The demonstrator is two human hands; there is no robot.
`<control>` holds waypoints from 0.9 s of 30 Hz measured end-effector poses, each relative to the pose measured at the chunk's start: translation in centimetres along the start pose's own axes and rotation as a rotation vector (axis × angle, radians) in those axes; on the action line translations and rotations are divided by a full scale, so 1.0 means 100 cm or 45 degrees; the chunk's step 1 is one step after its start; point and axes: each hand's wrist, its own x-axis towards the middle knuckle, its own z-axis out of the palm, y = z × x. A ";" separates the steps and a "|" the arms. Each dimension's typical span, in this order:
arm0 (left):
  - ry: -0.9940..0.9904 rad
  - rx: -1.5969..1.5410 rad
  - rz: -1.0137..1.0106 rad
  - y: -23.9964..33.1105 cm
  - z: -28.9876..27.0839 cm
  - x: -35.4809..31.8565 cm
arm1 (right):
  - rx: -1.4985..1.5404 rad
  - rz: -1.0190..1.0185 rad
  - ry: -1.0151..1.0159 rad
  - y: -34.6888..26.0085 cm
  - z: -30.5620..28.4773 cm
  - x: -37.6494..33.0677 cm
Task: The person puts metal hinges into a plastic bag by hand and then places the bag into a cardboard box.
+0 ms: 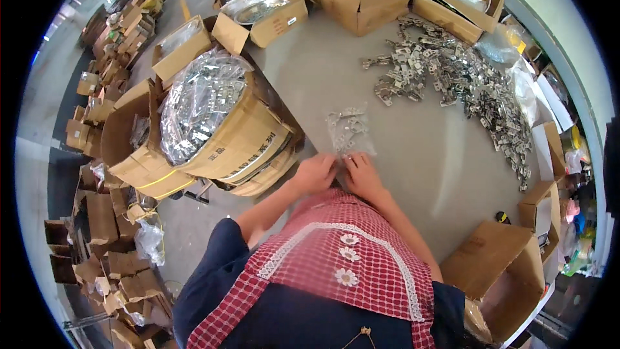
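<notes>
A small clear plastic bag (351, 130) with several metal hinge-like parts inside lies on the grey table (413, 155) in front of me. My left hand (317, 172) and my right hand (361, 174) meet at the bag's near end, fingers closed on its edge from either side. The exact fingertip grip is too small to make out. Farther off to the right, a long loose heap of shiny metal hinge-like parts (452, 68) curves along the table.
At my left stands a big cardboard box (242, 136) full of bagged metal parts. Open cartons (261, 16) and a taller box (365, 0) line the far edge. An open carton (497, 271) sits at the near right. Stacked boxes (103, 220) fill the floor at left.
</notes>
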 end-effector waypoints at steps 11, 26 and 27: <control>0.305 -0.079 -0.142 0.018 0.017 0.006 | -0.165 -0.087 -0.092 0.007 0.002 0.006; 0.171 0.002 -0.509 0.007 0.020 0.008 | 0.919 0.887 -0.401 0.036 -0.100 0.072; 0.148 0.032 -0.527 0.009 0.019 0.008 | 0.689 0.831 -0.178 0.065 -0.104 0.079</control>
